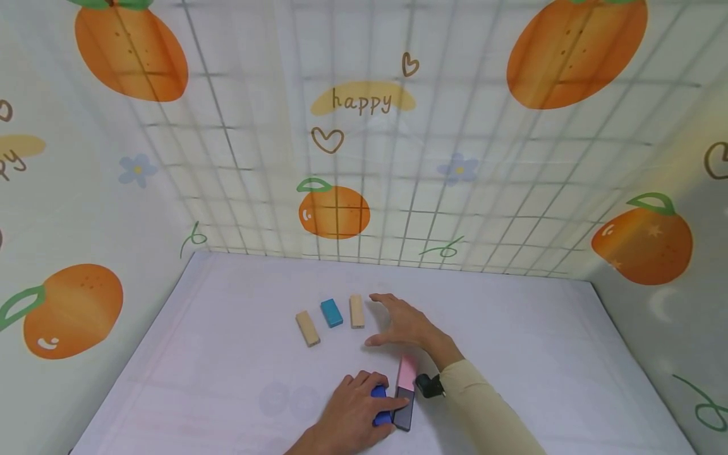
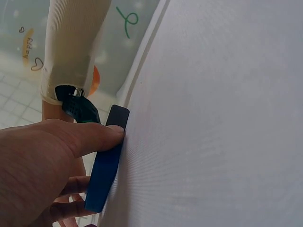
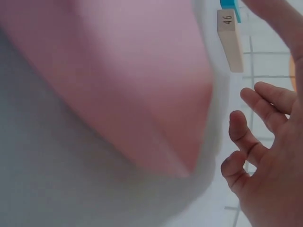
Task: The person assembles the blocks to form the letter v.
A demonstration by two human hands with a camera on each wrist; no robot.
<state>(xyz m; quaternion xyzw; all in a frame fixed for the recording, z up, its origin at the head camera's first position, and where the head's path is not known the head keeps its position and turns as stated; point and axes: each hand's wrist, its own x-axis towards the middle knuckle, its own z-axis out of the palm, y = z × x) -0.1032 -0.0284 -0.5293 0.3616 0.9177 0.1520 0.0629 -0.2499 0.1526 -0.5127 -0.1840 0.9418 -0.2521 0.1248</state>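
My left hand (image 1: 355, 411) grips a blue block (image 1: 380, 404), its fingers on both sides of it. One finger of that hand reaches across onto a dark grey block (image 1: 404, 411). End to end with the grey block lies a pink block (image 1: 407, 371), large and blurred in the right wrist view. My right hand (image 1: 406, 325) is spread, thumb and fingers apart, holding nothing. Just left of its fingertips lies a plain wooden block (image 1: 356, 311); the right wrist view shows "46" on the end of a wooden block (image 3: 229, 40).
Further left lie a teal block (image 1: 332, 313) and a second wooden block (image 1: 308, 328). A dark wrist camera (image 1: 430, 385) on the right arm sits close beside the pink block. Printed curtains (image 1: 387, 158) stand behind and at both sides of the white table (image 1: 227, 354).
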